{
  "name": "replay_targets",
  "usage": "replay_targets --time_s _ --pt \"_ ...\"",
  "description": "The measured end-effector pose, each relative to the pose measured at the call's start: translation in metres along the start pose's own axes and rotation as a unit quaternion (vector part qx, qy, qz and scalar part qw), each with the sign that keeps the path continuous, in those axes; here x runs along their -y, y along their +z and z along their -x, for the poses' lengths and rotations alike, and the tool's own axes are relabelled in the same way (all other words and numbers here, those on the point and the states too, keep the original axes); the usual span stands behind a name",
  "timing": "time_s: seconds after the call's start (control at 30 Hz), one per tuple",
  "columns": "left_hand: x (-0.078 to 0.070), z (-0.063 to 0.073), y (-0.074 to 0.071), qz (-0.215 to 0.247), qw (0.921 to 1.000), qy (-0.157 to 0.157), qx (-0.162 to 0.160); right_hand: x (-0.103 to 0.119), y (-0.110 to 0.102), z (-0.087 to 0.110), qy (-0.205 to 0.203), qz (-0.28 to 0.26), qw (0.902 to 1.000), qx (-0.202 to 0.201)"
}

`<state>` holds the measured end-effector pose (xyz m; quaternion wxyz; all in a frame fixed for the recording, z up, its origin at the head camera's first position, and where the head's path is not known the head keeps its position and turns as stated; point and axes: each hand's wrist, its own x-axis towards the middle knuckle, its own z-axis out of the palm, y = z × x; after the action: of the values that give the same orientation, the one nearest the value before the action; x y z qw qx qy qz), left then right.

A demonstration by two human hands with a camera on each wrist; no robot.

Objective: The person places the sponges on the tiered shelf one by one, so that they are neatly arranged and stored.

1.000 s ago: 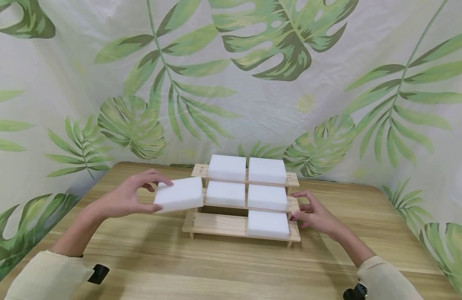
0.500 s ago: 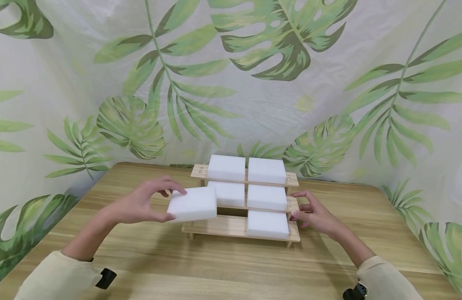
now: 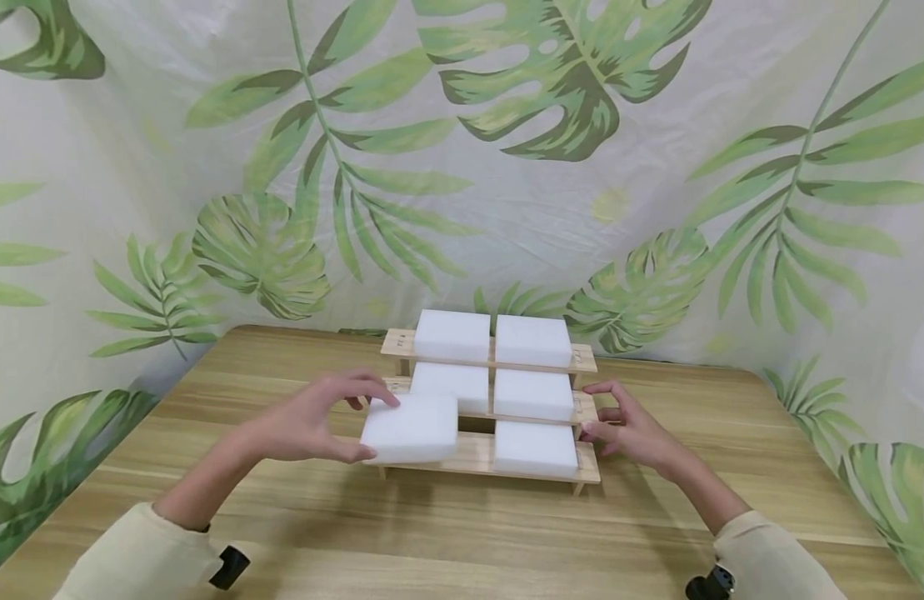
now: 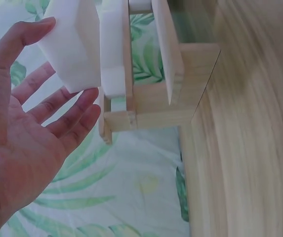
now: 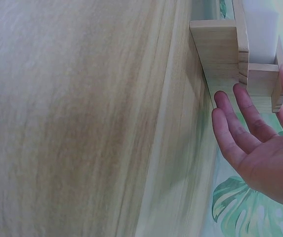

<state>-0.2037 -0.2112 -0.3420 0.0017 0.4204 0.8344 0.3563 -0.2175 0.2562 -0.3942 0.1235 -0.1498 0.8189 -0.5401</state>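
Observation:
My left hand (image 3: 304,421) pinches a white foam block (image 3: 412,429) by its left end, thumb at the front and fingers behind. The block overlaps the left part of the lowest step of a three-tier wooden rack (image 3: 472,454), tilted a little in the head view. In the left wrist view the block (image 4: 74,44) is between the thumb and fingertips. My right hand (image 3: 637,433) grips the right end of the rack's middle step between thumb and index finger; its other fingers spread below, as the right wrist view shows beside the step's end (image 5: 278,98).
Two foam blocks (image 3: 452,335) stand on the top step and two (image 3: 532,394) on the middle one. Another foam block (image 3: 536,447) lies at the right of the lowest step. A leaf-print curtain (image 3: 506,217) hangs behind the wooden table (image 3: 462,542).
The left hand has carried its foam block right and towards me, from beside the middle step to over the lowest step. The right hand stays at the rack's end.

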Motion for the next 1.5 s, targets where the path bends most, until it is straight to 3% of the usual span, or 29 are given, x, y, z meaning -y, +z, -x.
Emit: replay_targets --time_s 0.33,0.93,1.2,1.5 --pt "-0.003 -0.007 0.020 -0.002 0.9999 0.002 0.013 -0.003 -0.001 0.000 -0.005 0.003 1.0000 0.002" --pt "0.000 -0.012 0.053 -0.061 0.9978 -0.004 0.024 -0.002 -0.002 -0.001 0.001 0.014 0.9999 -0.002" --pt "0.001 -0.009 0.058 -0.095 0.9950 -0.022 0.024 -0.002 -0.001 -0.002 -0.002 0.008 1.0000 -0.001" --pt "-0.001 -0.008 0.054 -0.069 0.9954 -0.053 0.039 -0.001 0.000 0.000 -0.005 0.000 1.0000 0.002"
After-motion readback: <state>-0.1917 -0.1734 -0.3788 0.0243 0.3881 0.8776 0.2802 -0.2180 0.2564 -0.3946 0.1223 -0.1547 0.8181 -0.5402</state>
